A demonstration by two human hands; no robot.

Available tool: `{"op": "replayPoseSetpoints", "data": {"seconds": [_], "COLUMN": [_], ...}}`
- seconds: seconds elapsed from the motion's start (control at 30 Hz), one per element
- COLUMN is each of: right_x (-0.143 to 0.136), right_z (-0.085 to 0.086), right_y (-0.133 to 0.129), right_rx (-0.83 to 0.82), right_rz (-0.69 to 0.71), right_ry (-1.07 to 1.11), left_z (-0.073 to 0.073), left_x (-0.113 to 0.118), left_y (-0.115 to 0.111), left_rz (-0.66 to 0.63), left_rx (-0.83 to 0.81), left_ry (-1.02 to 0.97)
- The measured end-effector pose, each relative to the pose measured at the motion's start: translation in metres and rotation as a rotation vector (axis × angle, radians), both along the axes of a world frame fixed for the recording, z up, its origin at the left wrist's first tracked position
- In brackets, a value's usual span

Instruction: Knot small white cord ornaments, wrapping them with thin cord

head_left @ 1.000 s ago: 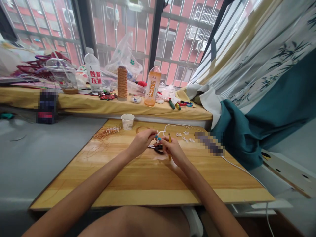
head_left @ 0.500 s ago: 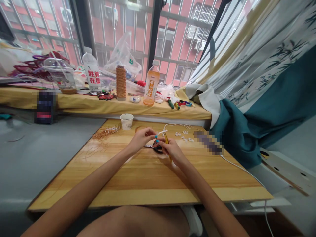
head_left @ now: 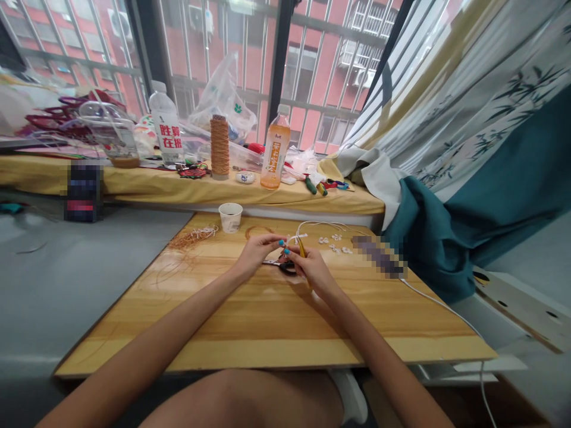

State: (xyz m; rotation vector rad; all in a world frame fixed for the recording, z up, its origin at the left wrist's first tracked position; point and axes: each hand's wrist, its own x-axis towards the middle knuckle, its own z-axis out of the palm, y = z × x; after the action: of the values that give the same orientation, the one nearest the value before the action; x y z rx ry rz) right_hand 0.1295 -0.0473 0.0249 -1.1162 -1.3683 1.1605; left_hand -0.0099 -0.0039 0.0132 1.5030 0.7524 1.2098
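My left hand [head_left: 257,254] pinches the end of a thin white cord [head_left: 292,239] above the wooden board. Close beside it on the right, my right hand [head_left: 311,267] is closed on a yellow tool [head_left: 303,246], probably tweezers, and its fingertips meet the same cord. The fingertips of both hands nearly touch. Under them lie scissors with black handles [head_left: 288,268], partly covered by my right hand. Several small white knotted pieces [head_left: 335,244] lie to the right of the hands.
A paper cup [head_left: 231,218] and brown thread bundle [head_left: 196,236] stand and lie at the board's back left. On the sill are a thread spool [head_left: 219,148], an orange drink bottle [head_left: 275,148] and a clear bottle [head_left: 166,128]. A blurred dark object [head_left: 379,257] lies right, with a white cable.
The view has shifted slightly. My fingertips have moved a little against each other at the cord, and the yellow tool shows less below my right hand.
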Motion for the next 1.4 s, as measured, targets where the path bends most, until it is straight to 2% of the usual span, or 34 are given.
{"op": "replayPoseSetpoints", "data": {"seconds": [0.27, 0.33, 0.4, 0.47, 0.57, 0.7, 0.77, 0.8, 0.87, 0.97, 1.07, 1.13, 1.2, 1.3, 1.4], "right_x": [0.004, 0.005, 0.006, 0.009, 0.013, 0.014, 0.013, 0.012, 0.01, 0.008, 0.008, 0.008, 0.01, 0.014, 0.017], "right_z": [0.004, 0.005, 0.006, 0.008, 0.009, 0.009, 0.009, 0.009, 0.01, 0.01, 0.011, 0.011, 0.01, 0.01, 0.009], "right_y": [-0.001, -0.002, -0.003, -0.004, -0.005, -0.003, -0.001, -0.001, 0.0, -0.001, -0.001, 0.0, 0.001, 0.005, 0.008], "right_rx": [-0.069, -0.098, -0.126, -0.154, -0.179, -0.15, -0.133, -0.135, -0.154, -0.177, -0.176, -0.171, -0.161, -0.135, -0.061], "right_rz": [0.072, 0.104, 0.133, 0.174, 0.236, 0.199, 0.148, 0.129, 0.1, 0.08, 0.07, 0.054, 0.028, -0.05, -0.138], "right_ry": [0.074, 0.061, 0.056, 0.065, 0.067, -0.008, -0.066, -0.094, -0.13, -0.137, -0.145, -0.144, -0.121, -0.055, 0.002], "left_z": [0.003, 0.003, 0.003, 0.002, 0.001, 0.003, 0.004, 0.005, 0.006, 0.005, 0.005, 0.007, 0.011, 0.017, 0.017], "left_x": [-0.013, -0.014, -0.014, -0.012, -0.009, -0.007, -0.008, -0.008, -0.007, -0.004, -0.002, -0.003, -0.004, -0.008, -0.01], "left_y": [0.007, 0.006, 0.003, 0.0, -0.003, -0.001, 0.001, 0.002, 0.002, 0.0, -0.003, -0.005, -0.005, -0.005, -0.003], "left_rz": [0.118, 0.136, 0.146, 0.155, 0.138, -0.084, -0.169, -0.171, -0.075, 0.129, 0.171, 0.161, 0.088, -0.129, -0.286], "left_rx": [0.76, 0.877, 0.922, 0.879, 0.641, 0.235, 0.102, 0.079, 0.137, 0.392, 0.527, 0.471, 0.331, 0.064, -0.101], "left_ry": [0.461, 0.543, 0.586, 0.555, 0.443, 0.34, 0.303, 0.288, 0.272, 0.318, 0.34, 0.291, 0.233, 0.111, 0.039]}}
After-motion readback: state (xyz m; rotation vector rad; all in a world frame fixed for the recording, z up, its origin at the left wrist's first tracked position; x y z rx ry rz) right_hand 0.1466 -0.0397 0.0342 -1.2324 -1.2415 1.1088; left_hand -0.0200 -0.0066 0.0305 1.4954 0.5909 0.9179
